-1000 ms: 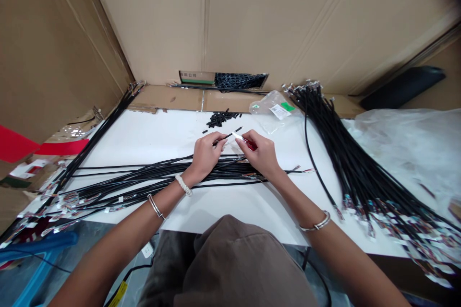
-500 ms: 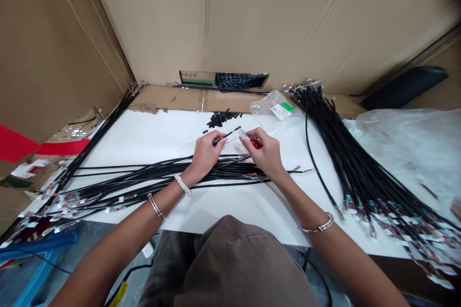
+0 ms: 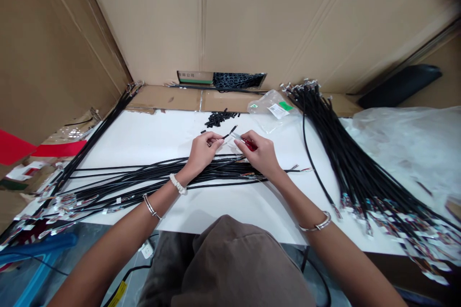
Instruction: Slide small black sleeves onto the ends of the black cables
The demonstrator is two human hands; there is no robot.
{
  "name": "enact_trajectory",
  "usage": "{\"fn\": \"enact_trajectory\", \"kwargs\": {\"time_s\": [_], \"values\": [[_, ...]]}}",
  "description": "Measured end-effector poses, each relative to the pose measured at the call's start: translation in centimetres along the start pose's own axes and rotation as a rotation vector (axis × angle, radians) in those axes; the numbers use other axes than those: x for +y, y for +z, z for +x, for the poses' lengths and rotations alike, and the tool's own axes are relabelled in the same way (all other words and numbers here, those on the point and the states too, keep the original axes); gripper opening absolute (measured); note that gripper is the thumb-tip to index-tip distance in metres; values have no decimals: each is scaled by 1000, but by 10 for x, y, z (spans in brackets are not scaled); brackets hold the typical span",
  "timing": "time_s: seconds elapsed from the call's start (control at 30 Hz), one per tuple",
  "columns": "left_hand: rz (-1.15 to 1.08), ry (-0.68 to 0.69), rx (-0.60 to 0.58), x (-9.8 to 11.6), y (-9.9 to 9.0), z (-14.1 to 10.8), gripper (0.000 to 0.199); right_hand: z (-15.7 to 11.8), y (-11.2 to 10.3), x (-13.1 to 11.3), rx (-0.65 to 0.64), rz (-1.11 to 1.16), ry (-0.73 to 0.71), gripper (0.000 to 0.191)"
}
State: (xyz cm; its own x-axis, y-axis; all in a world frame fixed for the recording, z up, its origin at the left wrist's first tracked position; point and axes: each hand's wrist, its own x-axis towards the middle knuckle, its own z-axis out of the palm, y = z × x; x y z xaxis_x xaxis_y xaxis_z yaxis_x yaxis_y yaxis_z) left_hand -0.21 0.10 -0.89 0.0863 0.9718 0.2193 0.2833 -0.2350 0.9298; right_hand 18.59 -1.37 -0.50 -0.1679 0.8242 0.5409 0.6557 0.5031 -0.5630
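Observation:
My left hand (image 3: 204, 151) is closed on a black cable (image 3: 225, 137), pinching it near its end between thumb and fingers. The short tip of the cable's black sheath (image 3: 234, 129) stands bent away at an angle. My right hand (image 3: 260, 152) is closed around a red-handled knife (image 3: 249, 144), its pale blade pointing left beside the cable's end. Whether the blade touches the cable I cannot tell. Beyond my hands lies a heap of short black sheath pieces (image 3: 219, 119). A bundle of black cables (image 3: 205, 171) with bared coloured wires lies beneath my wrists.
A large bundle of black cables (image 3: 327, 146) fans across the right of the white table (image 3: 194, 211). A thinner bundle (image 3: 99, 127) runs along the left edge. A clear bag with a label (image 3: 276, 111) lies at the back, plastic sheeting (image 3: 414, 146) at right, cardboard walls (image 3: 248, 19) behind.
The tip of the sheath, nearly in line with the cable before, now bends up from it. The knife remains in my right hand, close by. The whole view has shifted slightly.

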Motion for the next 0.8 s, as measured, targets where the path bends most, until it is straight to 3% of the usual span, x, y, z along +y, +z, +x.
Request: {"fn": "enact_trajectory", "kwargs": {"time_s": [0.8], "values": [[-85,-33,-25,2,1,-2,17,0,2,1,-5,18,-5,23]]}}
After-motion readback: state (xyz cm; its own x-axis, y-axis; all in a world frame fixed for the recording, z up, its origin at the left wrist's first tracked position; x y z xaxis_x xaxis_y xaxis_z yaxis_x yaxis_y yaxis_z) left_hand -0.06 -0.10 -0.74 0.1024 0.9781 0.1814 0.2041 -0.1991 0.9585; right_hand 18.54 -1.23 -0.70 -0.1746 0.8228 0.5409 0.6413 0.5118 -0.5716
